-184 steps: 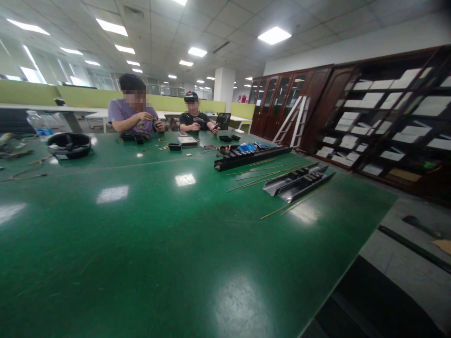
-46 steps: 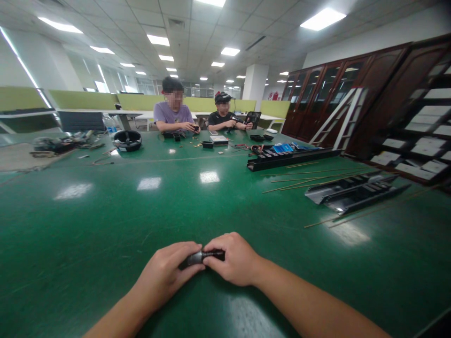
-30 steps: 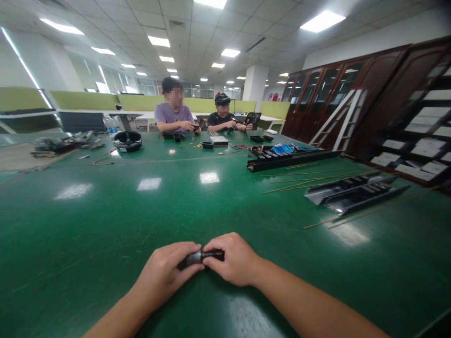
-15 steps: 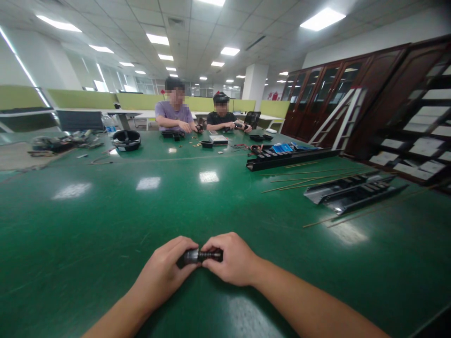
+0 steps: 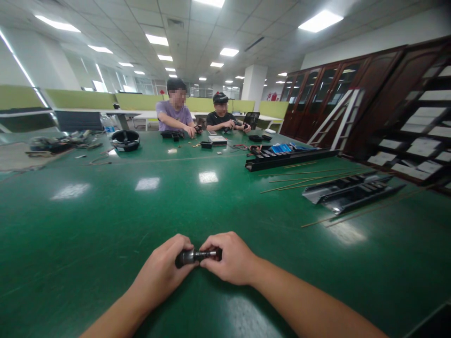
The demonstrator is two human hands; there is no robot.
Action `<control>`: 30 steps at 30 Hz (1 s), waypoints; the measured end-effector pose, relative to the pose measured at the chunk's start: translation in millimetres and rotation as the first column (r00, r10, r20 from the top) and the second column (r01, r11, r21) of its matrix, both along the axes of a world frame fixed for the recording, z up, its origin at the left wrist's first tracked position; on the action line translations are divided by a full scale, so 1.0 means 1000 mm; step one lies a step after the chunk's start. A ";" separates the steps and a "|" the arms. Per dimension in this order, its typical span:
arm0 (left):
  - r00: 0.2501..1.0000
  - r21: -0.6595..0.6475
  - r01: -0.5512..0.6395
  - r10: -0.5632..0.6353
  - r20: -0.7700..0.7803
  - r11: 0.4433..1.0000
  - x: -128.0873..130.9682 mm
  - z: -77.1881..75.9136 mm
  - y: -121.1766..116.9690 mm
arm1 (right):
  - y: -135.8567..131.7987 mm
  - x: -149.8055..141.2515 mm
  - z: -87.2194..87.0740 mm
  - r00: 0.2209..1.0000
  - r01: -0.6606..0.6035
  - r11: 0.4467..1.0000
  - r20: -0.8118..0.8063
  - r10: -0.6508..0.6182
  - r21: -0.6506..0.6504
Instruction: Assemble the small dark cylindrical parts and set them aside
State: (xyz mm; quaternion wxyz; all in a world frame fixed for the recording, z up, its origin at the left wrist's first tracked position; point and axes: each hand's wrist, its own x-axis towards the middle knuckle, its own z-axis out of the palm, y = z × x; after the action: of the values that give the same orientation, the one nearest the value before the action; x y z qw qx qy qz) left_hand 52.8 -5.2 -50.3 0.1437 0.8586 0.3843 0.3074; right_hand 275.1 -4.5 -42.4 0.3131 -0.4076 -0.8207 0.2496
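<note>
A dark cylindrical tool with a shiny metal collar and a narrow, ribbed shaft lies level between my hands; its exact kind is unclear. My left hand is closed around the thick dark body, thumb below and fingers above. At the shaft end, my right hand is closed, with thumb and fingertips pinching near the ribbed part. A bright metal tip shows just before the right palm, against a dark end partly hidden by that hand. Both hands are just above or resting on the green tabletop; I cannot tell which.
Black metal channels and thin rods lie to the right. Farther back is a long black channel with blue pieces. Two people work across the table. A round black container and a cluttered heap are far left.
My left hand has shifted slightly left with the tool, and more of its collar and bright tip shows. The right hand has barely moved. One person's hand across the table has moved right.
</note>
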 end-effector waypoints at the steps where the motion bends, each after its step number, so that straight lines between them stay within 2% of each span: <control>1: 1.000 0.006 0.003 -0.003 0.000 1.000 0.000 0.000 0.000 | 0.000 0.000 0.000 1.000 0.003 1.000 -0.003 -0.003 0.001; 15: 1.000 0.017 -0.009 0.009 0.007 1.000 -0.001 0.003 -0.001 | 0.004 0.004 0.003 1.000 0.018 1.000 -0.019 -0.018 -0.019; 30: 0.995 0.083 -0.093 0.091 0.034 0.992 -0.005 0.002 0.004 | 0.010 0.009 0.000 0.997 0.025 0.998 -0.076 -0.029 -0.055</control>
State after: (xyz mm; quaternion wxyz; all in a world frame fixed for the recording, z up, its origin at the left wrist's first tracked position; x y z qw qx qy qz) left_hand 47.8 -1.6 -48.5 0.0987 0.8405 0.4080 0.3427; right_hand 283.6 5.0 -42.6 0.3367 -0.4172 -0.7954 0.2826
